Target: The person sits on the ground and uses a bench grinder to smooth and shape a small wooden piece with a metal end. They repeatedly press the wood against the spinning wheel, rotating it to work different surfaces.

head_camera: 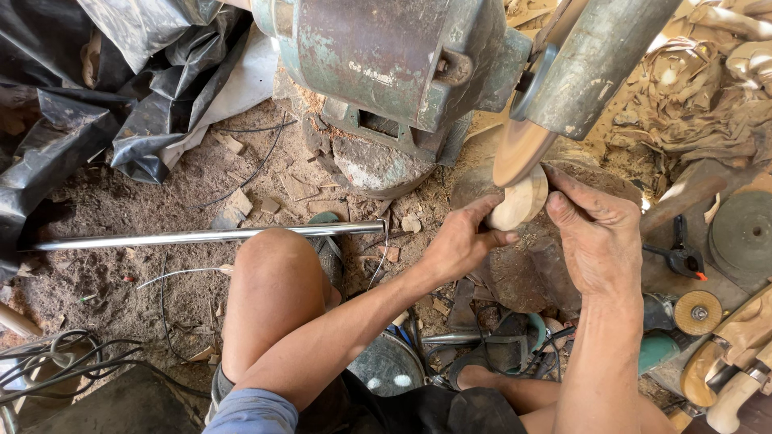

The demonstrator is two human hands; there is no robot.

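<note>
Head view looks down on a person seated on a dirt floor (145, 201) strewn with sawdust and wood chips, both bare hands raised to a sanding disc (521, 149). The left hand (458, 241) comes in from below with its grip clamped on a pale round wood piece (521, 201) — thumb on the near side, fingers curled round its lower left edge. The right hand (599, 237) closes on the same piece from the right, its grip also clamped, fingertips pressing the upper right rim. The wood piece sits just below the tan disc and touches its lower edge, tilted slightly.

The disc is mounted on a worn green motor (386, 64), which stands on the floor at the top middle of the scene; a grey metal guard (595, 64) slants over the disc from the upper right. A bare knee (269, 273) rises left of the hands, and just beyond it a shiny metal pipe (201, 236) lies flat across the floor, running from the left side toward the motor's base. Black plastic sheeting (96, 104) is bunched in the upper left corner of the floor, and dark cables (56, 362) coil at the lower left.

To the right lie a heap of carved wooden blanks (708, 88), a dark round disc (744, 237), and a small tan grinding wheel (697, 312) — all well apart from the hands. More pale carved pieces (736, 362) rest at the lower right corner.
</note>
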